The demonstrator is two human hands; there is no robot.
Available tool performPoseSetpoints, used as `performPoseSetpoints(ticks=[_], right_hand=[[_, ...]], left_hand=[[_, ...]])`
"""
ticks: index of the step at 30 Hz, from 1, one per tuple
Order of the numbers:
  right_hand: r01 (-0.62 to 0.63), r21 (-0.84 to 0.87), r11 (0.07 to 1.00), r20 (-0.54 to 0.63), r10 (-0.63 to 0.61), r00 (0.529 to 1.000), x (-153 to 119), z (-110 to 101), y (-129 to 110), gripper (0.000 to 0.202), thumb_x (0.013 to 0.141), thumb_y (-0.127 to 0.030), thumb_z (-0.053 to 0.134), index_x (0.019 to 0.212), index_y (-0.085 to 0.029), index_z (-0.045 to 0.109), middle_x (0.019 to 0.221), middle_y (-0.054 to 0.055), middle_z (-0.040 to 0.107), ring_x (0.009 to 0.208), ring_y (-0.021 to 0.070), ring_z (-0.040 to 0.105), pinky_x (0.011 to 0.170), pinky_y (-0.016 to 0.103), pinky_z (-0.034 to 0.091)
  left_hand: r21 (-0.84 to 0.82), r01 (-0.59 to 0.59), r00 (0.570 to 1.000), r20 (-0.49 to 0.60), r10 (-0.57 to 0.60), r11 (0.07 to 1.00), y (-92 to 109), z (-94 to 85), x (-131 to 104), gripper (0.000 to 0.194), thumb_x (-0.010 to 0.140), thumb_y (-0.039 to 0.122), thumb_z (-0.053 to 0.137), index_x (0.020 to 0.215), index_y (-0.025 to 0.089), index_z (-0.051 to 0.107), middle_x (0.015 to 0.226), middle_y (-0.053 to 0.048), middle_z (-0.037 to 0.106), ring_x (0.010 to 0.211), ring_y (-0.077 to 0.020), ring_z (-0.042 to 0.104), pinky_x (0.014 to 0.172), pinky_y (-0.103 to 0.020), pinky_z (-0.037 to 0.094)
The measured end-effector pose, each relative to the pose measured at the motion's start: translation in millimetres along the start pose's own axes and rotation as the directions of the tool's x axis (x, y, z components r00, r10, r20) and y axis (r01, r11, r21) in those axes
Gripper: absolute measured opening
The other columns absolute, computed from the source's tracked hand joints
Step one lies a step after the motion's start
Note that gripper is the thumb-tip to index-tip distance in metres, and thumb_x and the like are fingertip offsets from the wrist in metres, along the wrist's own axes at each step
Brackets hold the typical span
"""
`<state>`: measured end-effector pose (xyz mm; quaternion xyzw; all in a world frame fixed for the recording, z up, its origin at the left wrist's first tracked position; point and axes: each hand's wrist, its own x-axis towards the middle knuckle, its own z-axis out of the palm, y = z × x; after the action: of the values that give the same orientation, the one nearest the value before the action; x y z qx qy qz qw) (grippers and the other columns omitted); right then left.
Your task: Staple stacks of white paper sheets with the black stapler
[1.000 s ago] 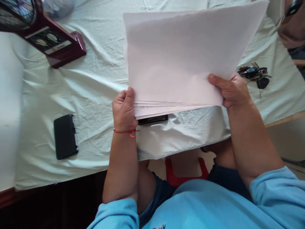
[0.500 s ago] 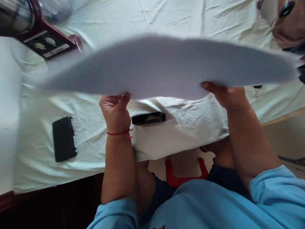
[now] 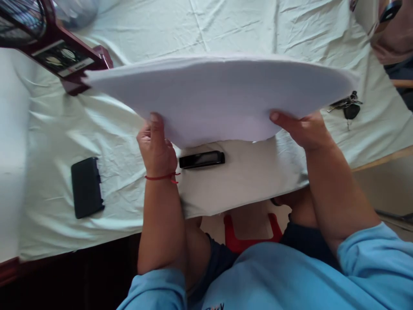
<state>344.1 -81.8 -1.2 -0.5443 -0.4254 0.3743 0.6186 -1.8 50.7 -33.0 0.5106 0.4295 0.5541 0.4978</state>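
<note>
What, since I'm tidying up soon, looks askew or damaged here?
Nothing looks spilled or damaged. The paper sheets in the left hand and right hand look curved, probably from handling; the tablecloth is wrinkled rather than flat.

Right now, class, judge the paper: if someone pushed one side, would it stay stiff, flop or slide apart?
The paper would probably bend rather than stay stiff, since it bows between the left hand and right hand. Its sheets might slide over one another: the far edge looks layered, and no clip shows.
</note>
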Motion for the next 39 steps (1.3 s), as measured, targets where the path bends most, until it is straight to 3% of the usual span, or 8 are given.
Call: performPoseSetpoints(ticks=[3, 8, 12, 17, 23, 28, 34, 39], right_hand=[[-0.015, 0.024, 1.0, -0.026, 0.015, 1.0, 3.8, 4.9, 2.4, 0.066, 0.08, -0.06, 0.113, 0.134, -0.037, 0.083, 0.131, 0.001, 0.091, 0.143, 0.0325, 0.082, 0.131, 0.05, 0.068], [-0.063, 0.041, 0.997, -0.058, 0.066, 0.996, 7.4, 9.9, 8.6, 0.053, 0.074, -0.059, 0.117, 0.106, -0.034, 0.083, 0.117, 0.002, 0.089, 0.161, 0.0378, 0.074, 0.129, 0.052, 0.069], [-0.028, 0.064, 0.998, -0.063, 0.032, 0.997, 2.7, 8.8, 1.5, 0.05, 0.081, -0.05, 0.112, 0.122, -0.034, 0.087, 0.133, 0.0, 0.089, 0.152, 0.0327, 0.08, 0.134, 0.05, 0.066], [-0.062, -0.063, 0.996, 0.065, 0.067, 0.996, -3.9, 4.2, -9.9, 0.035, 0.087, -0.047, 0.11, 0.111, -0.034, 0.089, 0.127, 0.0, 0.09, 0.146, 0.032, 0.081, 0.135, 0.05, 0.066], [-0.056, -0.031, 0.998, -0.031, 0.056, 0.998, -4.1, 2.7, -6.2, 0.043, 0.083, -0.039, 0.112, 0.116, -0.033, 0.086, 0.131, 0.001, 0.089, 0.139, 0.0305, 0.081, 0.134, 0.05, 0.066], [-0.094, -0.059, 0.994, 0.018, 0.095, 0.995, 0.4, 0.3, 3.3, 0.042, 0.076, -0.044, 0.116, 0.104, -0.031, 0.087, 0.116, 0.003, 0.087, 0.132, 0.0337, 0.082, 0.131, 0.053, 0.067], [-0.163, -0.027, 0.986, -0.1, 0.159, 0.982, 2.8, -2.3, 2.3, 0.061, 0.068, -0.02, 0.119, 0.116, -0.034, 0.083, 0.122, 0.003, 0.088, 0.156, 0.0369, 0.073, 0.14, 0.052, 0.062], [-0.161, -0.028, 0.987, -0.037, 0.16, 0.986, 4.3, 0.0, 10.0, 0.041, 0.075, -0.042, 0.118, 0.102, -0.03, 0.089, 0.114, 0.004, 0.088, 0.139, 0.0351, 0.082, 0.132, 0.054, 0.067]], left_hand=[[-0.023, -0.072, 0.991, -0.112, 0.069, 0.997, 6.4, 12.3, -9.1, 0.057, 0.087, 0.084, 0.102, 0.1, 0.031, 0.087, 0.118, -0.005, 0.091, 0.141, -0.0303, 0.08, 0.127, -0.042, 0.063], [-0.049, -0.117, 0.99, -0.081, 0.113, 0.992, 12.6, 17.7, -14.8, 0.049, 0.08, 0.07, 0.113, 0.1, 0.031, 0.092, 0.114, -0.003, 0.091, 0.129, -0.0275, 0.082, 0.129, -0.044, 0.061], [-0.017, -0.185, 0.977, -0.11, 0.182, 0.983, 16.8, 15.9, -12.6, 0.054, 0.071, 0.076, 0.115, 0.092, 0.034, 0.088, 0.11, -0.001, 0.091, 0.126, -0.0279, 0.082, 0.132, -0.044, 0.06], [0.005, -0.081, 0.993, -0.091, 0.081, 0.997, 14.2, 13.0, -10.8, 0.055, 0.065, 0.071, 0.118, 0.086, 0.031, 0.088, 0.098, -0.001, 0.088, 0.108, -0.025, 0.083, 0.121, -0.041, 0.065], [0.082, -0.191, 0.979, -0.056, 0.196, 0.978, 5.5, -0.4, -7.5, 0.058, 0.071, 0.079, 0.111, 0.089, 0.03, 0.085, 0.1, -0.004, 0.085, 0.125, -0.031, 0.082, 0.13, -0.048, 0.062], [0.207, -0.101, 0.992, -0.047, 0.113, 0.973, 2.9, -3.4, -12.3, 0.055, 0.071, 0.067, 0.115, 0.095, 0.028, 0.083, 0.106, -0.004, 0.087, 0.125, -0.0313, 0.082, 0.131, -0.048, 0.063], [0.264, -0.124, 0.989, -0.05, 0.142, 0.957, -1.9, -13.7, -11.2, 0.056, 0.072, 0.064, 0.115, 0.104, 0.029, 0.085, 0.114, -0.006, 0.089, 0.133, -0.0359, 0.083, 0.143, -0.052, 0.054], [0.265, -0.11, 0.993, -0.006, 0.115, 0.958, -2.5, -7.6, -11.2, 0.059, 0.08, 0.078, 0.11, 0.103, 0.03, 0.083, 0.121, -0.008, 0.091, 0.143, -0.0347, 0.08, 0.145, -0.05, 0.052]])
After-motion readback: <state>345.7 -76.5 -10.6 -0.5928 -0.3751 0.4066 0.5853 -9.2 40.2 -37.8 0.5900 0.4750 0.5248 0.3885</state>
